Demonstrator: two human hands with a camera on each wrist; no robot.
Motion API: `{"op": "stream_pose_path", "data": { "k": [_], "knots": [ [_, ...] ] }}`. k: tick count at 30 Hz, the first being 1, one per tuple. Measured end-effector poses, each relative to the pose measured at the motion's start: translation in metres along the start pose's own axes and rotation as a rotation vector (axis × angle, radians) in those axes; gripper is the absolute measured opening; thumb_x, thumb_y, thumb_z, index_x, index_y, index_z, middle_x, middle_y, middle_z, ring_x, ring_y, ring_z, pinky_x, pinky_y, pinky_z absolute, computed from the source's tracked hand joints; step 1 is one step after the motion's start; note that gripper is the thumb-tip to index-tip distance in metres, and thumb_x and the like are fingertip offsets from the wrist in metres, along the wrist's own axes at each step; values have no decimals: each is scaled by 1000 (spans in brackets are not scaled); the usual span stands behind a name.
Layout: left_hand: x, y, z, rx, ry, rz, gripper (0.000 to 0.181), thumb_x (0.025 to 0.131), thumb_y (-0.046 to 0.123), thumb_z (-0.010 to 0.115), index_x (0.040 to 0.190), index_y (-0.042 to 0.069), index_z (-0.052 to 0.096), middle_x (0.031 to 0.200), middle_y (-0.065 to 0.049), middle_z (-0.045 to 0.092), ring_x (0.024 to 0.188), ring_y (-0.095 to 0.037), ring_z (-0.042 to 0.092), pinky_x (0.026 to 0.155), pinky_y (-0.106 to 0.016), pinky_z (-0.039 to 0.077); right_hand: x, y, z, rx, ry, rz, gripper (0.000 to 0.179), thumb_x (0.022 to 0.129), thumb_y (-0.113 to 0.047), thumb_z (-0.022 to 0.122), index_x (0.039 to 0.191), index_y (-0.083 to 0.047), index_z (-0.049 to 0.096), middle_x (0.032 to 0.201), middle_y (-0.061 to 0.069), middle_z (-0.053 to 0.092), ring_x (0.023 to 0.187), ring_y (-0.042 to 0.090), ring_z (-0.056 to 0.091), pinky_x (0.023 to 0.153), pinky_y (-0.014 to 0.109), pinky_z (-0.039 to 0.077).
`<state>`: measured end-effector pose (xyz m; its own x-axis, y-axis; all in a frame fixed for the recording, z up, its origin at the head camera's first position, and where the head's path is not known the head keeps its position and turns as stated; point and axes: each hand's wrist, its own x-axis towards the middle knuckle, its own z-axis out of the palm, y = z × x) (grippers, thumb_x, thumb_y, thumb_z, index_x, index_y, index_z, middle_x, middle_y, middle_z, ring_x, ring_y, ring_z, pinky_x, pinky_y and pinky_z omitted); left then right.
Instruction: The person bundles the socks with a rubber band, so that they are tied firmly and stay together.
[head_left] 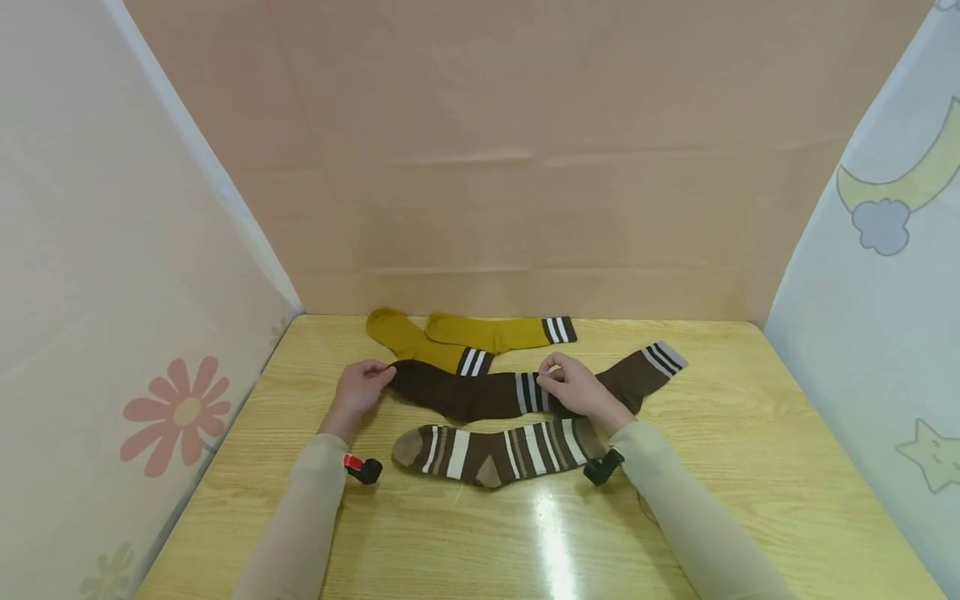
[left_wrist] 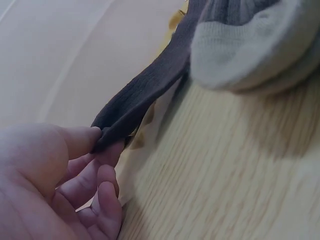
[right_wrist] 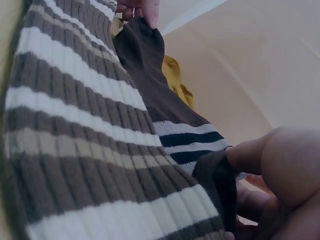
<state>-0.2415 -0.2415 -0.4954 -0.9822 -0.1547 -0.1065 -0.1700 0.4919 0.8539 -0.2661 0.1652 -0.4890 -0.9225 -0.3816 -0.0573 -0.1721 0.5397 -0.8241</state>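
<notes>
A dark brown sock (head_left: 457, 396) with grey and black cuff stripes is stretched sideways between the two hands. At its toe end, my left hand (head_left: 360, 390) pinches the fabric between thumb and fingers. Its striped cuff end is pinched by my right hand (head_left: 581, 387), whose fingers curl around dark fabric in the right wrist view. A second brown sock (head_left: 633, 379) lies partly hidden beneath the right hand, its striped cuff pointing to the back right. Nearer the body lies a brown, white and tan striped sock (head_left: 525, 450) with tan heel and toe.
Behind the held sock lie two mustard socks (head_left: 495, 335) with brown and white striped cuffs, one overlapping the other. All rest on a wooden table (head_left: 420, 542). A beige backdrop (head_left: 525, 208) rises at its far edge, with patterned cloths on both sides.
</notes>
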Motion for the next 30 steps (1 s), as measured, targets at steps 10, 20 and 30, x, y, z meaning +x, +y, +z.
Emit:
{"op": "stream_pose_path", "data": {
  "k": [10, 20, 30],
  "knots": [
    [-4, 1, -7, -111, -10, -4, 32, 107, 15, 63, 129, -7, 69, 115, -21, 70, 84, -16, 63, 71, -24, 53, 0, -8, -2, 44, 54, 13, 21, 107, -19, 64, 120, -3, 65, 108, 12, 69, 93, 21, 63, 79, 36, 52],
    [-8, 7, -14, -150, -12, -10, 31, 108, 19, 62, 124, -6, 69, 101, -11, 69, 79, -18, 59, 69, -29, 52, 2, -17, -6, 155, 114, -39, 21, 109, -20, 60, 116, -1, 66, 94, 8, 65, 80, 18, 55, 73, 31, 47],
    [-11, 14, -17, -164, -60, -10, 36, 109, 28, 60, 127, -2, 68, 110, -11, 67, 86, -23, 60, 67, -29, 50, -2, -20, -14, 165, 121, -26, 25, 113, -25, 52, 123, -2, 57, 72, 1, 46, 63, 17, 42, 59, 31, 39]
  ]
}}
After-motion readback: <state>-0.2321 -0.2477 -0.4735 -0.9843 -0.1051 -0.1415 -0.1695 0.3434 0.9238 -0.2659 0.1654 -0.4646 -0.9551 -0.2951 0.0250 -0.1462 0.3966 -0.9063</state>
